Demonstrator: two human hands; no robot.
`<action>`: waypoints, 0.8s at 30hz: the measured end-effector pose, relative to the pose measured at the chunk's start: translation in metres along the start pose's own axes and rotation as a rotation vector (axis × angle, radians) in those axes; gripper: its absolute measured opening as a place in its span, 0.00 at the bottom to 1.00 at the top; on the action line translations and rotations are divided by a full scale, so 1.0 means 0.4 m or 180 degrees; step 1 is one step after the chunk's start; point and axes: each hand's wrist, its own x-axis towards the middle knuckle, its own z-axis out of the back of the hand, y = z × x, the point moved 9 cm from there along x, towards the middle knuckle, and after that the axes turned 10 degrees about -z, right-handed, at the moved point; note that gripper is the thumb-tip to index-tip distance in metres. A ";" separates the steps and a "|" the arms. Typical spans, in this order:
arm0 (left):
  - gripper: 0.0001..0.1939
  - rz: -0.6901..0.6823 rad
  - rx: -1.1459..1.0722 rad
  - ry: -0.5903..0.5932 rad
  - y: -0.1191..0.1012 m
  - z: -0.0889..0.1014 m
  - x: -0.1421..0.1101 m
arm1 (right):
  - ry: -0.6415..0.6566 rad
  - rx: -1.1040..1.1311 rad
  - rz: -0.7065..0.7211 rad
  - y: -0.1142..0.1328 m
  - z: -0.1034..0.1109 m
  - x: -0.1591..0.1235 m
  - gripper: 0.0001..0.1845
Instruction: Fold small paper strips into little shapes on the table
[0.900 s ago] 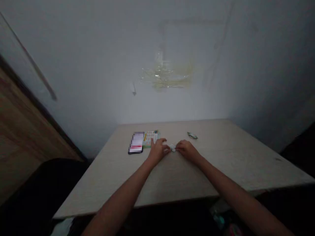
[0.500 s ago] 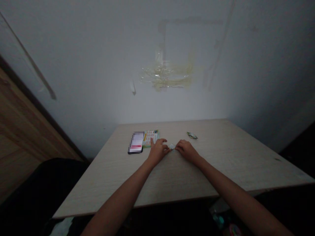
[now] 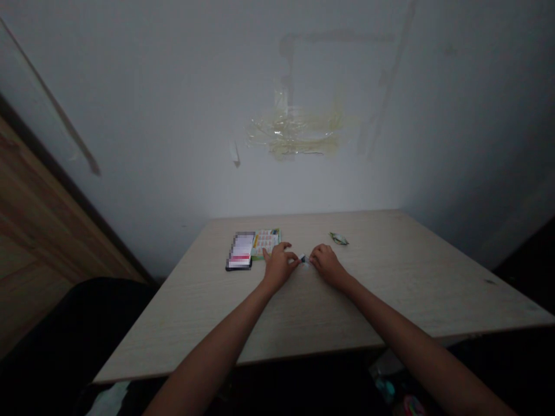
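Between my two hands, just over the table, is a small pale piece with a dark bluish patch (image 3: 303, 259); it looks like a bit of paper or film, too small to name surely. My left hand (image 3: 280, 267) pinches its left side between thumb and finger, the other fingers loosely curled. At its right side, my right hand (image 3: 328, 266) is closed, with thumb and fingertips together on the piece's edge. A printed booklet or card (image 3: 267, 240) lies just behind my left hand, which covers its lower corner.
A phone with a lit, blurred screen (image 3: 241, 249) lies left of the booklet, touching or overlapping its edge. A small crumpled green and white wrapper (image 3: 339, 238) rests beyond my right hand. The wooden table (image 3: 390, 277) meets a wall with peeling clear tape (image 3: 299, 136).
The small piece looked wholly pale before; now a dark bluish patch shows on it. My hands have shifted only slightly. Phone, booklet and wrapper stay where they were.
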 end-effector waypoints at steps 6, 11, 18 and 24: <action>0.05 0.0227 0.0118 0.0027 0.005 0.002 -0.001 | 0.0056 -0.0292 -0.0125 0.003 -0.003 0.002 0.10; 0.05 0.0335 0.0110 -0.0013 0.011 -0.002 -0.001 | 0.0039 -0.0401 -0.0137 0.006 -0.004 0.003 0.12; 0.07 0.0354 0.0275 0.0083 0.005 -0.016 0.006 | -0.0019 -0.0217 -0.0297 -0.006 -0.005 0.011 0.12; 0.08 0.0326 0.0356 0.0196 0.009 -0.031 0.015 | -0.0108 0.0093 -0.0420 -0.012 0.005 0.014 0.10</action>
